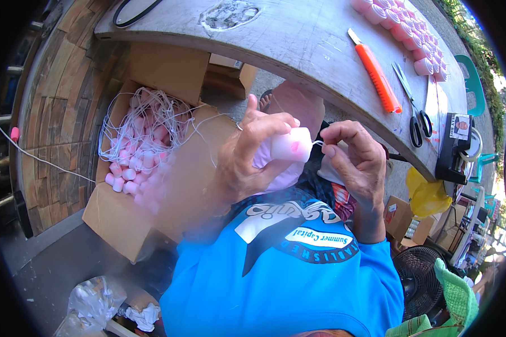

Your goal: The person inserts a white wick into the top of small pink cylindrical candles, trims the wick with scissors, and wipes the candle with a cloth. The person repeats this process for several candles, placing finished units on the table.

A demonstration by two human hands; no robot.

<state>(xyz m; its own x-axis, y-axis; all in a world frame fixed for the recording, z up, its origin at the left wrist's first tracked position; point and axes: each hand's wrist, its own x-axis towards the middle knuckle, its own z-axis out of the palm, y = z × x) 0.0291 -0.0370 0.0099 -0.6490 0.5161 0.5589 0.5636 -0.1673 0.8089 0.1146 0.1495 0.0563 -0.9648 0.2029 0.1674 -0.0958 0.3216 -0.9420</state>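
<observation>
A small pink cup [291,145] is gripped sideways in the closed left hand [247,157], its end turned toward the right hand [354,154], by which a thin white string [317,144] is pinched just beside it.

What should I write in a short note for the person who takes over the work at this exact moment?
Left hand: holds a small pink cup up at chest height.
Right hand: pinches a thin white string at the cup's end.
Open cardboard box on the person's left: more pink cups tangled in white string.
On the table: rows of pink cups, orange utility knife, scissors.
Done: the rows on the table. Left: the cup in hand and, it seems, those in the box.
</observation>
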